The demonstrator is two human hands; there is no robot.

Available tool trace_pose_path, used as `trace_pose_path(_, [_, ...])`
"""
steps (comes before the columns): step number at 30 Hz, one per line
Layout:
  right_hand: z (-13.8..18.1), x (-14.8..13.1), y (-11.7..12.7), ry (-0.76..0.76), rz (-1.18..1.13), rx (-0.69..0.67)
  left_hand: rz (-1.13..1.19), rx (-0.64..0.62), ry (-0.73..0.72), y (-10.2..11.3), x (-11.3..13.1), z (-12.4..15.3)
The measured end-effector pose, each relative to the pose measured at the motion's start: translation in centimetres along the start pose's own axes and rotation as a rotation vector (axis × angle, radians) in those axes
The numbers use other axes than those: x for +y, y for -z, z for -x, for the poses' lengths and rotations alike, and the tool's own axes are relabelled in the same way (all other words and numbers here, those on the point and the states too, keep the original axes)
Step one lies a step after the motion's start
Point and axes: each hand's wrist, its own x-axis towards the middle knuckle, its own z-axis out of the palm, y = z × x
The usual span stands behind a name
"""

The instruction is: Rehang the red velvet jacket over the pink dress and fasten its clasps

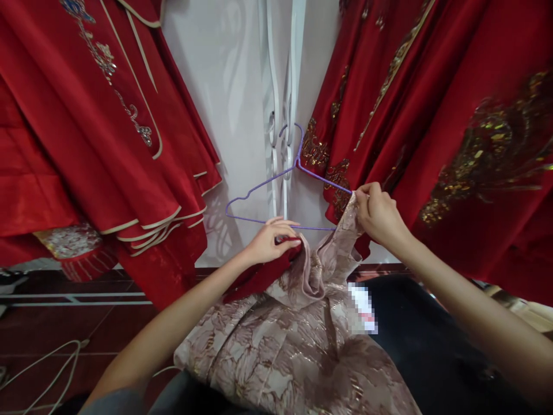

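A pale pink brocade dress [298,346] lies across my lap, its top lifted toward a purple wire hanger [268,181] that hangs from a white rack [283,86]. My left hand [272,239] is closed, pinching the dress's left shoulder and its red lining just below the hanger's bottom wire. My right hand [375,213] is closed on the dress's right shoulder, holding it against the hanger's right arm. A white tag [362,308] hangs from the dress.
Red embroidered garments hang on both sides, one group at the left [99,132] and one at the right [453,127], close to the hanger. A white wall [224,86] is behind. Dark red floor [56,323] with white cords [52,363] is at lower left.
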Motion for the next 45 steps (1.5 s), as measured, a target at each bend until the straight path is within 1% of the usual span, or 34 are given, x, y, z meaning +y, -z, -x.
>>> trace_pose_path(2, [0.0, 0.3, 0.7, 0.002, 0.045, 0.0, 0.047, 0.236, 0.081, 1.7, -1.0, 0.7])
trace_pose_path(3, [-0.1, 0.4, 1.2, 0.006, 0.069, 0.007, 0.071, 0.402, 0.162, 3.0, -1.8, 1.1])
trace_pose_path(5, [-0.4, 0.9, 2.2, 0.011, 0.11, 0.044, 0.061, 0.649, 0.345, 5.8, -3.5, 2.1])
trace_pose_path(6, [-0.5, 1.1, 2.5, 0.013, 0.122, 0.063, 0.051, 0.728, 0.388, 7.1, -4.4, 2.6])
trace_pose_path(7, [-0.6, 1.2, 2.8, 0.017, 0.126, 0.076, 0.032, 0.767, 0.415, 8.4, -5.3, 3.2])
trace_pose_path(9, [-0.8, 1.3, 2.8, 0.024, 0.113, 0.075, -0.031, 0.75, 0.472, 10.2, -6.8, 4.2])
trace_pose_path(11, [-0.7, 1.2, 2.5, 0.025, 0.085, 0.063, -0.105, 0.687, 0.554, 11.0, -7.8, 5.1])
trace_pose_path(14, [-0.4, 1.1, 2.0, 0.031, 0.049, 0.068, -0.163, 0.589, 0.677, 10.8, -8.7, 5.8])
trace_pose_path(16, [-0.4, 1.1, 1.7, 0.039, 0.037, 0.076, -0.173, 0.565, 0.727, 10.5, -8.9, 5.7])
trace_pose_path(19, [-0.4, 1.1, 1.8, 0.041, 0.037, 0.08, -0.21, 0.554, 0.742, 10.3, -8.7, 5.1])
trace_pose_path(24, [-0.5, 1.0, 2.1, 0.017, 0.054, 0.056, -0.311, 0.497, 0.734, 10.6, -8.5, 4.2])
trace_pose_path(31, [-0.5, 0.9, 1.8, 0.017, 0.042, 0.043, -0.378, 0.386, 0.759, 10.3, -9.8, 3.8])
trace_pose_path(33, [-0.4, 0.9, 1.9, 0.017, 0.035, 0.042, -0.387, 0.393, 0.739, 10.2, -9.5, 3.7])
trace_pose_path(36, [-0.4, 0.9, 2.2, 0.025, 0.029, 0.035, -0.431, 0.4, 0.656, 10.2, -8.3, 3.9])
trace_pose_path(40, [-0.5, 1.1, 2.3, 0.031, 0.025, 0.012, -0.489, 0.397, 0.5, 10.8, -6.7, 4.4])
trace_pose_path(43, [-0.7, 1.2, 2.5, 0.033, 0.011, -0.005, -0.545, 0.391, 0.355, 11.5, -6.2, 4.5])
trace_pose_path(45, [-0.8, 1.2, 2.7, 0.036, 0.011, -0.012, -0.525, 0.355, 0.294, 12.1, -6.1, 4.3])
